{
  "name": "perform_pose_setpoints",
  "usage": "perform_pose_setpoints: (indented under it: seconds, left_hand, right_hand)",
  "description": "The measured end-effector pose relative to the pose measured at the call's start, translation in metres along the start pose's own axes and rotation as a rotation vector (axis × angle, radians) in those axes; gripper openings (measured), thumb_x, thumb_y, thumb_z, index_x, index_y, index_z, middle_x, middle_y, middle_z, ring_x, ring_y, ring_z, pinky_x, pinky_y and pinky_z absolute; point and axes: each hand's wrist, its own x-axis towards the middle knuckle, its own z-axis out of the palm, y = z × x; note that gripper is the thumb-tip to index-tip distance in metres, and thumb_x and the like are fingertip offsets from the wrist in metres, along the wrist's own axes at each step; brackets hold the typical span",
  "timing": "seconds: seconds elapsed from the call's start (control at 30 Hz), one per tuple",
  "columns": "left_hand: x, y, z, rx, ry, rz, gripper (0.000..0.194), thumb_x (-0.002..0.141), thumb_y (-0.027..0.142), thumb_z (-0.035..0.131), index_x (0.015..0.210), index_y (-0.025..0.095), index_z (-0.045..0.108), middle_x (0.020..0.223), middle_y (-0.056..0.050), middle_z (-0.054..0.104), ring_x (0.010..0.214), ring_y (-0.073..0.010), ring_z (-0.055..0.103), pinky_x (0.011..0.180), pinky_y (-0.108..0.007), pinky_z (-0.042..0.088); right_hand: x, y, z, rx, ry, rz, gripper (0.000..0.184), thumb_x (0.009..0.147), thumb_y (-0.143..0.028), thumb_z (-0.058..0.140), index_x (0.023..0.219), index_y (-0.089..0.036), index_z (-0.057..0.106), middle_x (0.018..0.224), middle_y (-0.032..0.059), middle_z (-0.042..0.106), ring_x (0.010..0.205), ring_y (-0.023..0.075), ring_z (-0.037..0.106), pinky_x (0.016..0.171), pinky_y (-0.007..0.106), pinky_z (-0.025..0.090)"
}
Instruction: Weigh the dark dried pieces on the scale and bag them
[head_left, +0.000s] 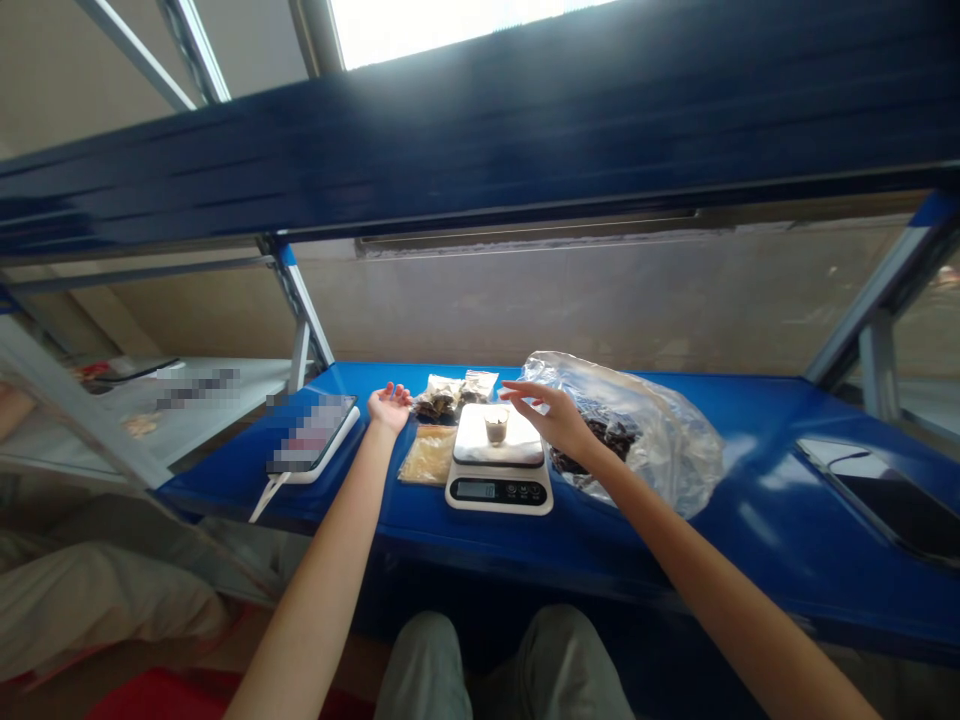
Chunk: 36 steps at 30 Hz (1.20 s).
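Note:
A white kitchen scale (463,448) with a lit display sits on the blue shelf, and a small cup (496,430) with dark bits in it stands on its plate. My right hand (551,415) hovers over the plate's right side, fingers stretched toward the cup and apart; I see nothing in them. Beneath and behind it lies a large clear plastic bag (675,440) holding dark dried pieces (604,435). My left hand (391,406) is palm up, with loosely curled fingers and nothing in it. Beside it are small filled bags (442,396) and a stack of flat clear bags (428,455).
A phone (319,432) lies on a white device with a cable at the left. Another dark phone or tablet (885,490) lies at the right. Above runs a blue upper shelf beam (480,130), with metal posts at both sides. Another person's leg (97,610) shows at lower left.

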Motion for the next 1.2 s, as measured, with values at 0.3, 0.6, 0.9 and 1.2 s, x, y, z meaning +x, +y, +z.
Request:
perform_pose_setpoints:
  seconds: [0.3, 0.6, 0.9, 1.2]
  left_hand:
    - [0.001, -0.001, -0.001, -0.006, -0.012, 0.005, 0.014, 0.073, 0.014, 0.037, 0.064, 0.017, 0.048, 0.055, -0.002, 0.050, 0.048, -0.0130, 0.048, 0.047, -0.023, 0.033]
    - [0.001, 0.000, 0.000, 0.002, -0.002, 0.001, 0.013, 0.071, 0.013, 0.038, 0.064, 0.017, 0.048, 0.056, -0.002, 0.051, 0.048, -0.0129, 0.048, 0.047, -0.023, 0.033]
    - [0.000, -0.001, 0.000, 0.004, -0.008, 0.002, 0.014, 0.073, 0.013, 0.037, 0.064, 0.017, 0.047, 0.055, -0.002, 0.051, 0.046, -0.0127, 0.049, 0.047, -0.023, 0.034]
    - [0.005, 0.000, -0.004, 0.023, -0.035, 0.005, 0.011, 0.071, 0.013, 0.039, 0.066, 0.018, 0.047, 0.056, -0.002, 0.052, 0.047, -0.0130, 0.049, 0.048, -0.024, 0.035]
  right_hand:
    - [0.000, 0.014, -0.032, -0.571, 0.132, 0.274, 0.023, 0.075, -0.023, 0.057, 0.091, -0.021, 0.073, 0.092, 0.0041, 0.073, 0.087, 0.0217, 0.066, 0.076, 0.030, 0.048]
    - [-0.003, 0.014, -0.047, -0.578, -0.266, 0.468, 0.023, 0.063, -0.031, 0.066, 0.082, -0.021, 0.075, 0.082, 0.0028, 0.073, 0.077, 0.0201, 0.065, 0.058, 0.024, 0.044]
    - [-0.003, 0.014, -0.040, -0.691, -0.418, 0.445, 0.024, 0.061, -0.026, 0.063, 0.081, -0.023, 0.075, 0.083, 0.0016, 0.073, 0.077, 0.0206, 0.064, 0.056, 0.025, 0.040]
    - [-0.003, 0.015, -0.045, -0.604, -0.334, 0.411, 0.019, 0.063, -0.025, 0.063, 0.077, -0.024, 0.075, 0.079, -0.0001, 0.072, 0.073, 0.0175, 0.064, 0.053, 0.022, 0.041]
